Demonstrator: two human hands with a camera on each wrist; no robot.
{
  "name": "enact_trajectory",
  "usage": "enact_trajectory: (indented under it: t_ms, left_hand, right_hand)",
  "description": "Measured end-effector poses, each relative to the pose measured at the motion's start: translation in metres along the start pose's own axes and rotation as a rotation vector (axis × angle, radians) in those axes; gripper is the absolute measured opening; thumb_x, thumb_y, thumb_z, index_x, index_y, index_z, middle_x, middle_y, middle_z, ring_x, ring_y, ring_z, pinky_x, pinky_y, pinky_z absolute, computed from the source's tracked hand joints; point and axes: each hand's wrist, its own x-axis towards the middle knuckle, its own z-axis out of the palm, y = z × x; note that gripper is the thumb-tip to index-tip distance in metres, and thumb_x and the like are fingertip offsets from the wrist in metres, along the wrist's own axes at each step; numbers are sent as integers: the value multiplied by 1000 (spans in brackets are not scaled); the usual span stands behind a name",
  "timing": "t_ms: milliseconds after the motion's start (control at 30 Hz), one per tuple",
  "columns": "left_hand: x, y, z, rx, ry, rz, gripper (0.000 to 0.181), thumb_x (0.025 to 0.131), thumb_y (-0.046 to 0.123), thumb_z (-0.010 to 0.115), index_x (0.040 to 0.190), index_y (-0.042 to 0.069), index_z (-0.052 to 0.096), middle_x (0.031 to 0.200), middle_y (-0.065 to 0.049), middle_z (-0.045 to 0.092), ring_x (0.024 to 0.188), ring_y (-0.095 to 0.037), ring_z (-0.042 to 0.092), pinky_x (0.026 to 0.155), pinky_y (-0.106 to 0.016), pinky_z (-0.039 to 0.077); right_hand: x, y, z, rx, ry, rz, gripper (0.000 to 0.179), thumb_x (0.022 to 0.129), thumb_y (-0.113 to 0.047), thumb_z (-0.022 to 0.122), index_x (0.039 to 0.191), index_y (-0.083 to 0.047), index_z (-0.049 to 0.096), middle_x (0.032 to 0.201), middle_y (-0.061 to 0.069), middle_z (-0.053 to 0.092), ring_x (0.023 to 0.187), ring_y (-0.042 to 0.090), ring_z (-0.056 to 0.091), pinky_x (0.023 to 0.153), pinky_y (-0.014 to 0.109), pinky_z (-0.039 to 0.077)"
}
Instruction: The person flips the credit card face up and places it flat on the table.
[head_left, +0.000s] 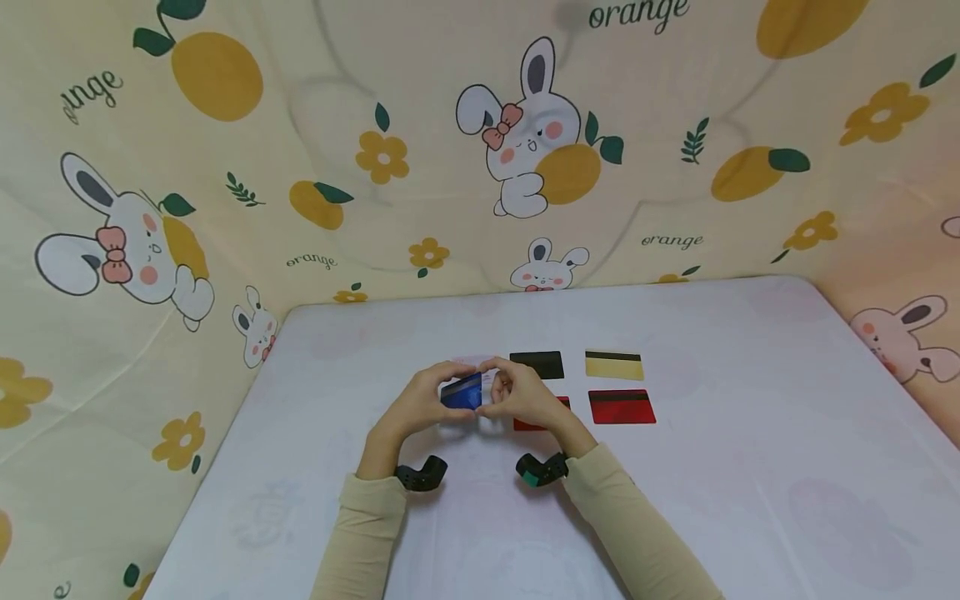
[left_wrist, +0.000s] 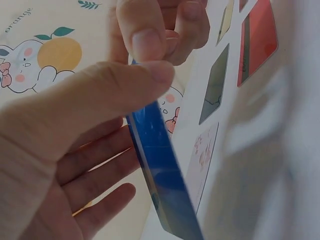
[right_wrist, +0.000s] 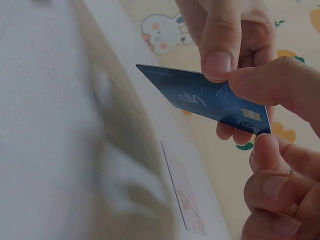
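Observation:
A blue plastic card with a dark stripe is held up above the table between both hands. My left hand grips it from the left, with the thumb on the near side and fingers behind. From the other side my right hand pinches the card's right end between thumb and index finger. In the right wrist view the blue card shows white "VIP" lettering and a gold chip. A pale printed card lies on the table beyond the hands, mostly hidden in the head view.
Right of the hands lie a black card, a gold card and a red card. Another red card is partly covered by the right hand. A white cloth covers the table; a patterned curtain stands behind it.

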Motion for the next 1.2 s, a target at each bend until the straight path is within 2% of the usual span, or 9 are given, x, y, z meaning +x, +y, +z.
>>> enact_trajectory:
  t_ms: [333, 633, 900, 1067, 1200]
  left_hand:
    - [-1, 0, -2, -12, 29, 17, 59, 74, 11, 82, 128, 1, 60, 132, -17, 61, 125, -34, 56, 105, -46, 45]
    - [-2, -5, -5, -68, 24, 18, 59, 76, 16, 82, 129, 2, 59, 132, -16, 61, 121, -32, 59, 103, -46, 47]
    - [-3, -3, -8, -118, 33, 19, 59, 76, 13, 81, 129, 2, 59, 128, -16, 62, 118, -32, 60, 104, -50, 45]
    - [-4, -2, -10, -148, 34, 11, 59, 76, 11, 80, 129, -1, 57, 129, -17, 61, 120, -34, 58, 106, -50, 44]
    - [-5, 0, -12, -195, 52, 7, 58, 76, 9, 80, 129, 0, 57, 128, -19, 61, 121, -35, 58, 107, -49, 43]
  right_hand:
    - [0, -1, -1, 28, 11, 4, 57, 72, -7, 81, 123, 1, 56, 68, 12, 58, 56, 7, 46, 53, 19, 38]
    - [1, 5, -1, 116, -17, 41, 61, 72, -5, 81, 126, 2, 54, 66, -3, 54, 52, 5, 45, 52, 19, 39]
    - [3, 11, -1, 194, -44, 54, 61, 73, -2, 79, 127, 5, 52, 66, -6, 54, 54, 4, 44, 53, 19, 39]
    - [3, 13, -1, 208, -49, 57, 59, 74, -2, 79, 127, 8, 52, 72, -2, 56, 59, 5, 48, 57, 18, 43]
    - [2, 14, -1, 220, -44, 80, 57, 75, -4, 78, 125, 8, 53, 87, 12, 60, 67, 7, 53, 63, 18, 47]
